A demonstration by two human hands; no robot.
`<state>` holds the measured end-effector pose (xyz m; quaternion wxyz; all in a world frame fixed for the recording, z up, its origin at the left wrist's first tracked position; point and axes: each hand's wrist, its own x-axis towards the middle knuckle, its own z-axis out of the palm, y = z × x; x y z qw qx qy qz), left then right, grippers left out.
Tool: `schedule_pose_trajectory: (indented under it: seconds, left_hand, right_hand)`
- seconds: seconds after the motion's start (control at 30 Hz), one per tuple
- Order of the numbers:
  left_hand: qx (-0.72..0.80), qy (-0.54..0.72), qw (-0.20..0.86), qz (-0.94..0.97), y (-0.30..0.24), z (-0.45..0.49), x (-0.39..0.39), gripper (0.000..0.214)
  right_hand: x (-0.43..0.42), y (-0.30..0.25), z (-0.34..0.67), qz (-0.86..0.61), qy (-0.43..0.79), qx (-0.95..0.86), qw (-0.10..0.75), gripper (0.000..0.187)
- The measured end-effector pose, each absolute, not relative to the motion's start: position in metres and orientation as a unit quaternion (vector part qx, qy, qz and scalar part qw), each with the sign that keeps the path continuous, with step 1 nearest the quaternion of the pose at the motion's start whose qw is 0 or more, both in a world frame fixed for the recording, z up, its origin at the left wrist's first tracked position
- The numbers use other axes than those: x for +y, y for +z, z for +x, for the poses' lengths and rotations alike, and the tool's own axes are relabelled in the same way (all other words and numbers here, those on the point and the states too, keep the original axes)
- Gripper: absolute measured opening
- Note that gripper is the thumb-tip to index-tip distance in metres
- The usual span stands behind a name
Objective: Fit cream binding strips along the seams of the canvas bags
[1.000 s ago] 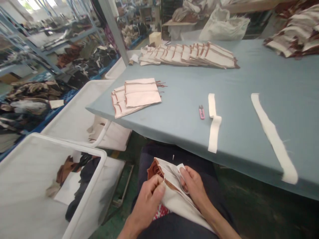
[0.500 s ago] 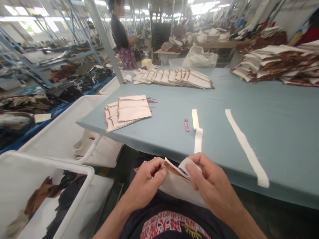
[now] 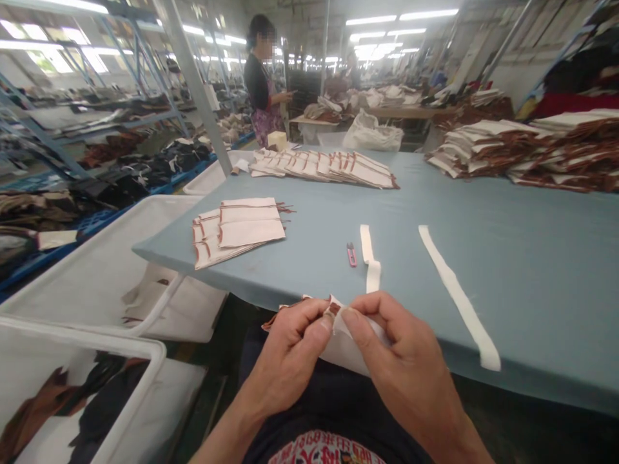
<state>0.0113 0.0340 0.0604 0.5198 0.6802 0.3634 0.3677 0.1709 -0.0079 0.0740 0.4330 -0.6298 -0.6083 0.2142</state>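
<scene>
Just off the table's front edge, both hands grip a cream fabric piece with brown edging. My left hand pinches its upper edge between thumb and fingers. Close beside it, my right hand is closed on the same piece, thumb pressed near the corner; what lies under the fingers is partly hidden. Beyond the hands, a pink thread snipper lies on the table, next to a folded cream strip. A longer cream strip reaches over the table edge on the right.
On the blue-green table lie a small stack of cream pieces, a fanned row behind, and tall piles at back right. White bins holding fabric stand at the left. A person stands beyond the table.
My right hand has moved left along the fabric, close to my left hand. The opening between the layers has narrowed. The view has tilted up and turned slightly right.
</scene>
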Motion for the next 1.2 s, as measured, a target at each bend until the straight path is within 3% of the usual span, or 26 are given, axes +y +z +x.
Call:
schedule_pose_trajectory:
  seconds: [0.47,0.77,1.2]
  left_hand:
    - [0.384,0.417,0.564,0.600,0.034,0.009,0.036,0.031]
    - [0.380,0.423,0.644,0.511,0.001,0.001,0.041,0.027]
    - [0.394,0.421,0.656,0.486,-0.004,-0.002,0.050,0.033]
  right_hand:
    - [0.007,0.055,0.154,-0.674,0.182,-0.566,0.437,0.025]
    - [0.013,0.047,0.155,-0.665,0.240,-0.574,0.413,0.024]
    - [0.022,0.040,0.153,-0.652,0.285,-0.565,0.417,0.028]
